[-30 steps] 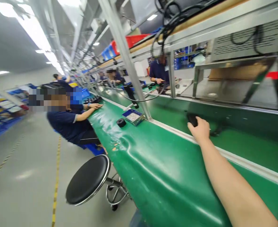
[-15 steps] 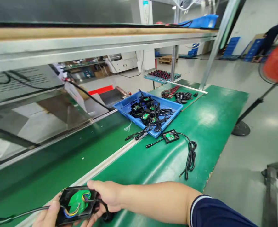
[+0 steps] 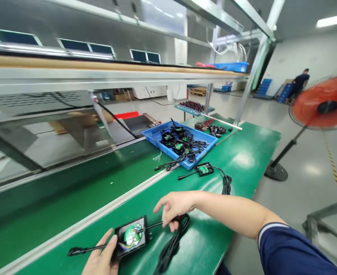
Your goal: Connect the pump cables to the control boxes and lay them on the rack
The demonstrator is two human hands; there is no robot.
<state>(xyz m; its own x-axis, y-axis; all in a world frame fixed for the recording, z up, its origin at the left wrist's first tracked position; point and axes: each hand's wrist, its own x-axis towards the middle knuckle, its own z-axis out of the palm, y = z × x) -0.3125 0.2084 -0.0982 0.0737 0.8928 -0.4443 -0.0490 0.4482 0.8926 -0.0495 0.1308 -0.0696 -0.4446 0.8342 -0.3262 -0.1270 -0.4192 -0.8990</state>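
My left hand (image 3: 104, 256) grips the left edge of an open black plastic case (image 3: 119, 250), thumb on top. Inside the case sits a round green circuit board (image 3: 132, 235) with coloured wires. A short lead with a black connector (image 3: 76, 251) sticks out past my left hand. To the right of the case, my right hand (image 3: 177, 208) has its thumb and lower fingers closed around the black cable (image 3: 170, 250), index finger pointing out. That cable hangs in a bundled coil below the hand. A similar case (image 3: 204, 169) with cables lies farther up the green bench.
A blue tray (image 3: 149, 142) full of cased boards and cables stands beyond, across the white rail (image 3: 99, 217). Black parts (image 3: 217, 131) lie behind it. At right are a red fan (image 3: 325, 103) and a metal frame (image 3: 325, 219). A person (image 3: 300, 84) is far back.
The case has moved right and away from me, over the green bench. My right hand has left the case's edge and now holds its cable. The camera view has tilted up.
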